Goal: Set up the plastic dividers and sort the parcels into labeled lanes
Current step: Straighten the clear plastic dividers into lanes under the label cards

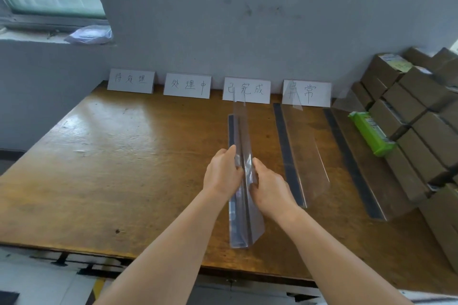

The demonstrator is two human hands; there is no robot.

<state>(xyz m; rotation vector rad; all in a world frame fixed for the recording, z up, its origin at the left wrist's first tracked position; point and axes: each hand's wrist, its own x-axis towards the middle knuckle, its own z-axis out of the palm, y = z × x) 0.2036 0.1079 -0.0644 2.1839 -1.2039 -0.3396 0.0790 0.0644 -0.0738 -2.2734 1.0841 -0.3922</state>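
a: where's the clear plastic divider point(241, 181)?
b: lengthwise on the wooden table point(111, 168), running toward the third of the four label cards point(246, 90). the left hand point(223, 172) and right hand point(267, 184) pinch its upright fold, fingers curled on it.
a: and beyond?
b: two more dividers point(301, 153) to the right, then stacked cardboard parcels point(416, 111) and a green packet point(371, 132).

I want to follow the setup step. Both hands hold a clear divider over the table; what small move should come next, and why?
Probably lower the clear divider, which the left hand and right hand hold, and press its dark strip flat on the table. The two dividers to the right already lie so.
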